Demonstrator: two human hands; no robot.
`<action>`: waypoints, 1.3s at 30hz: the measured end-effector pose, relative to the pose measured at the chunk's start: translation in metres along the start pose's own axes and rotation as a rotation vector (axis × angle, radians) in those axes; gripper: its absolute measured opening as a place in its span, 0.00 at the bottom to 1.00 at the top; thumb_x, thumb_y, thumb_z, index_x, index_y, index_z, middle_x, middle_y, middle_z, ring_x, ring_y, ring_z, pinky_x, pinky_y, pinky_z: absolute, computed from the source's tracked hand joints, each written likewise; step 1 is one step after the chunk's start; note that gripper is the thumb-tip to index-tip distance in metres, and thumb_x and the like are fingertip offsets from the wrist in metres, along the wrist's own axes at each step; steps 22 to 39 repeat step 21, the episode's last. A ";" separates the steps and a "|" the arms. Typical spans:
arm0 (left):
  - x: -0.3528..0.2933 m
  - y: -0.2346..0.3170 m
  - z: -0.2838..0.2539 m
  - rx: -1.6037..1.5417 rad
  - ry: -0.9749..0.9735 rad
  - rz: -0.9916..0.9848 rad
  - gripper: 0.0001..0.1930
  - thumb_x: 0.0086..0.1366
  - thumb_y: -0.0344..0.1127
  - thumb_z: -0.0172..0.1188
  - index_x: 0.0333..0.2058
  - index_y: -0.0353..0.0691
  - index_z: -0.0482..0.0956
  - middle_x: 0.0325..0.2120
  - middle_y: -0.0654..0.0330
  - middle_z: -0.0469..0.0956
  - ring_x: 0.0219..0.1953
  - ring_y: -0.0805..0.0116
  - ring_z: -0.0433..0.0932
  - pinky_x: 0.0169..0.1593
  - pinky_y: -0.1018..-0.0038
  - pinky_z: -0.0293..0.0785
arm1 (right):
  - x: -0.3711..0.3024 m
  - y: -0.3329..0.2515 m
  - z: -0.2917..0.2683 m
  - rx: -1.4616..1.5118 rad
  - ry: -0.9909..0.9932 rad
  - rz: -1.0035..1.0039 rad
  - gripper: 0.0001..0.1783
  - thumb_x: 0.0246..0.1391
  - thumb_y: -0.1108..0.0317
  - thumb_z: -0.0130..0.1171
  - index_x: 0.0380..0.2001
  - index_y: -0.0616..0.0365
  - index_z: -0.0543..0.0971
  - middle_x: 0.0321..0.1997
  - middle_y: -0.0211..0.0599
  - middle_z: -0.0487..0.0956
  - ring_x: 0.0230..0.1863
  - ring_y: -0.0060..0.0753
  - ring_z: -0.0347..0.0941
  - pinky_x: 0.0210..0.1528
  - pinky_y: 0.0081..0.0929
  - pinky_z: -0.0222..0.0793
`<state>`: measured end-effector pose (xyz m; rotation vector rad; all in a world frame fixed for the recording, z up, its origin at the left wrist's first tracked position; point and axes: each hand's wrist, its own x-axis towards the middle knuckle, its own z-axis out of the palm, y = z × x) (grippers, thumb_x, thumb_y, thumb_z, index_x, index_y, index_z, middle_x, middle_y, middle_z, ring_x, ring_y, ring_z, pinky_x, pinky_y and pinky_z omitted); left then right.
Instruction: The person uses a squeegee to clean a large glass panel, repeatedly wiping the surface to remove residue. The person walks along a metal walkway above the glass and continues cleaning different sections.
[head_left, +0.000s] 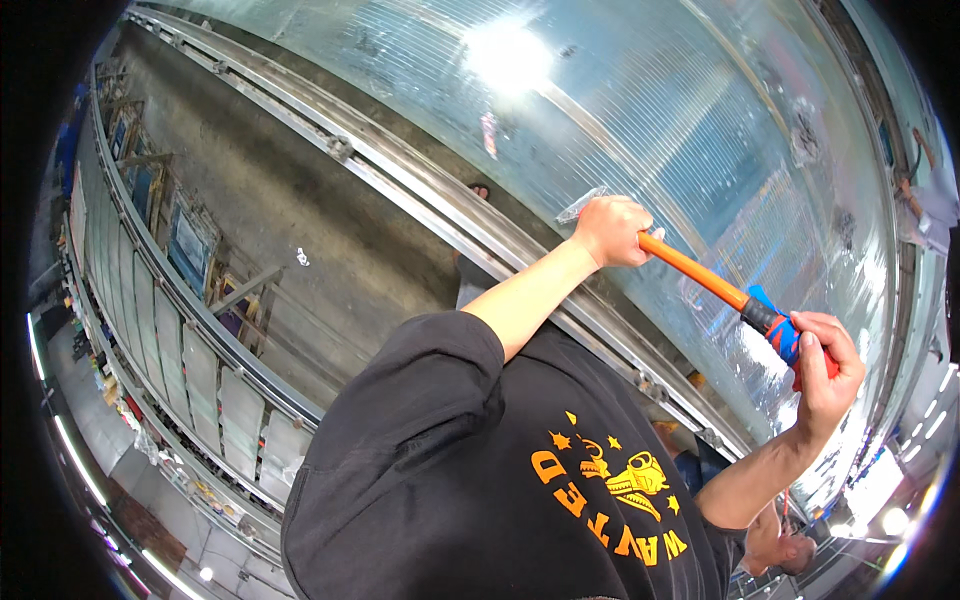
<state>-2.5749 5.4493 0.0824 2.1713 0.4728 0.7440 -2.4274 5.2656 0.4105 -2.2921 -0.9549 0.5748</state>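
A long orange-handled tool slants across in front of my chest, above a glossy, ribbed clear sheet surface. My left hand is closed round its far-left end. The other end has a black collar and a blue and red wrapped part; whether that is tape, cloth or a head I cannot tell. My right hand pinches this wrapped end between thumb and fingers. A crumpled piece of clear plastic shows just beyond my left hand; whether the hand touches it is unclear.
A metal rail runs diagonally along the near edge of the sheet surface. Left of it lies a concrete floor with a small white scrap. Framed panels stand farther left. Another person is at the far right, another at lower right.
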 end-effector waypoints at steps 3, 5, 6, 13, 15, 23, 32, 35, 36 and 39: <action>0.017 -0.051 -0.048 0.036 0.030 0.018 0.19 0.60 0.47 0.71 0.15 0.50 0.75 0.18 0.64 0.79 0.26 0.58 0.83 0.30 0.60 0.79 | 0.031 -0.043 0.038 -0.005 -0.014 -0.028 0.09 0.61 0.79 0.62 0.41 0.70 0.89 0.46 0.52 0.88 0.51 0.39 0.84 0.60 0.36 0.75; 0.033 -0.102 -0.088 0.141 0.059 0.054 0.18 0.59 0.48 0.70 0.15 0.52 0.76 0.18 0.66 0.79 0.26 0.61 0.83 0.29 0.61 0.79 | 0.058 -0.061 0.077 0.024 -0.028 -0.065 0.09 0.62 0.80 0.62 0.42 0.69 0.89 0.47 0.52 0.88 0.52 0.40 0.84 0.61 0.36 0.75; 0.045 -0.128 -0.111 0.193 0.061 0.060 0.17 0.59 0.48 0.70 0.15 0.53 0.77 0.17 0.67 0.79 0.26 0.63 0.83 0.29 0.62 0.80 | 0.073 -0.070 0.099 0.046 -0.023 -0.070 0.09 0.63 0.79 0.63 0.42 0.70 0.89 0.48 0.52 0.88 0.52 0.40 0.84 0.61 0.36 0.75; 0.123 -0.288 -0.257 0.469 -0.053 0.171 0.13 0.60 0.50 0.68 0.22 0.52 0.82 0.24 0.64 0.85 0.30 0.59 0.86 0.34 0.60 0.84 | 0.176 -0.171 0.219 0.165 0.006 0.025 0.10 0.68 0.70 0.67 0.44 0.67 0.89 0.37 0.37 0.87 0.34 0.22 0.81 0.39 0.22 0.75; 0.131 -0.292 -0.271 0.497 -0.071 0.138 0.14 0.60 0.50 0.69 0.22 0.51 0.82 0.25 0.63 0.85 0.32 0.59 0.87 0.35 0.59 0.84 | 0.186 -0.177 0.217 0.230 -0.040 0.099 0.12 0.68 0.67 0.67 0.45 0.65 0.90 0.33 0.32 0.85 0.29 0.18 0.78 0.32 0.20 0.72; 0.124 -0.185 -0.222 0.115 -0.160 0.159 0.15 0.58 0.47 0.74 0.23 0.47 0.80 0.26 0.60 0.84 0.35 0.54 0.86 0.37 0.58 0.82 | 0.120 -0.114 0.149 0.279 0.044 0.107 0.15 0.66 0.65 0.66 0.51 0.60 0.91 0.43 0.43 0.91 0.28 0.16 0.78 0.27 0.13 0.70; 0.124 -0.185 -0.222 0.115 -0.160 0.159 0.15 0.58 0.47 0.74 0.23 0.47 0.80 0.26 0.60 0.84 0.35 0.54 0.86 0.37 0.58 0.82 | 0.120 -0.114 0.149 0.279 0.044 0.107 0.15 0.66 0.65 0.66 0.51 0.60 0.91 0.43 0.43 0.91 0.28 0.16 0.78 0.27 0.13 0.70; 0.124 -0.185 -0.222 0.115 -0.160 0.159 0.15 0.58 0.47 0.74 0.23 0.47 0.80 0.26 0.60 0.84 0.35 0.54 0.86 0.37 0.58 0.82 | 0.120 -0.114 0.149 0.279 0.044 0.107 0.15 0.66 0.65 0.66 0.51 0.60 0.91 0.43 0.43 0.91 0.28 0.16 0.78 0.27 0.13 0.70; 0.124 -0.185 -0.222 0.115 -0.160 0.159 0.15 0.58 0.47 0.74 0.23 0.47 0.80 0.26 0.60 0.84 0.35 0.54 0.86 0.37 0.58 0.82 | 0.120 -0.114 0.149 0.279 0.044 0.107 0.15 0.66 0.65 0.66 0.51 0.60 0.91 0.43 0.43 0.91 0.28 0.16 0.78 0.27 0.13 0.70; 0.124 -0.185 -0.222 0.115 -0.160 0.159 0.15 0.58 0.47 0.74 0.23 0.47 0.80 0.26 0.60 0.84 0.35 0.54 0.86 0.37 0.58 0.82 | 0.120 -0.114 0.149 0.279 0.044 0.107 0.15 0.66 0.65 0.66 0.51 0.60 0.91 0.43 0.43 0.91 0.28 0.16 0.78 0.27 0.13 0.70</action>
